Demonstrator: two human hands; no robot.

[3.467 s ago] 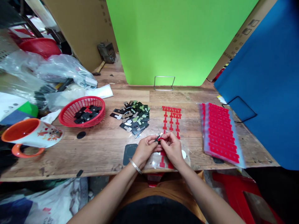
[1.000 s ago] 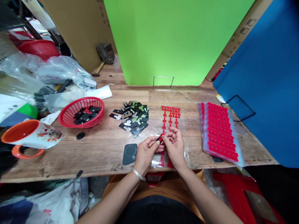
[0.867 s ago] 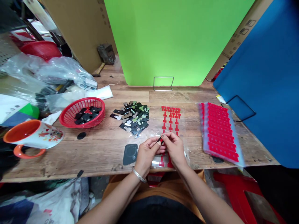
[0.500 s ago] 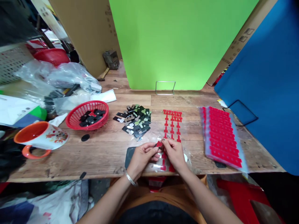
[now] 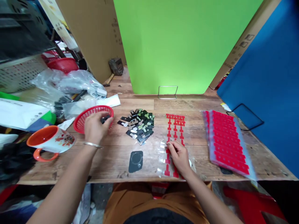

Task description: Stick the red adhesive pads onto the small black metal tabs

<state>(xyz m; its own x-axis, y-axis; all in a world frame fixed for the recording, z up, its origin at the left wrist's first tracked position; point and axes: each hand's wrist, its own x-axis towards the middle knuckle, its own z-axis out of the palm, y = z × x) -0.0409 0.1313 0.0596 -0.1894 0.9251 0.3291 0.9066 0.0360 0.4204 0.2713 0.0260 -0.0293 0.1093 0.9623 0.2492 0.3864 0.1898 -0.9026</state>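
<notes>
My left hand (image 5: 94, 127) is stretched over the red basket (image 5: 82, 120) at the left and pinches a small black piece (image 5: 105, 118) above its rim. My right hand (image 5: 179, 154) rests on the clear sheet of red T-shaped stickers (image 5: 175, 127) near the table's front edge, fingers curled and fingertips pressed on a sticker. Between the hands lies a pile of small black, silver and green metal pieces (image 5: 139, 126).
A black pad (image 5: 135, 161) lies near the front edge. A stack of red sticker sheets (image 5: 225, 140) is at the right, beside a blue board (image 5: 266, 81). An orange-and-white mug (image 5: 50, 141), plastic bags (image 5: 70, 84) and a green screen (image 5: 184, 43) stand around.
The hands were together at the table's front holding a small black-and-red piece. Now my left hand has carried the piece left to the red basket, and my right hand dropped onto the sticker sheet.
</notes>
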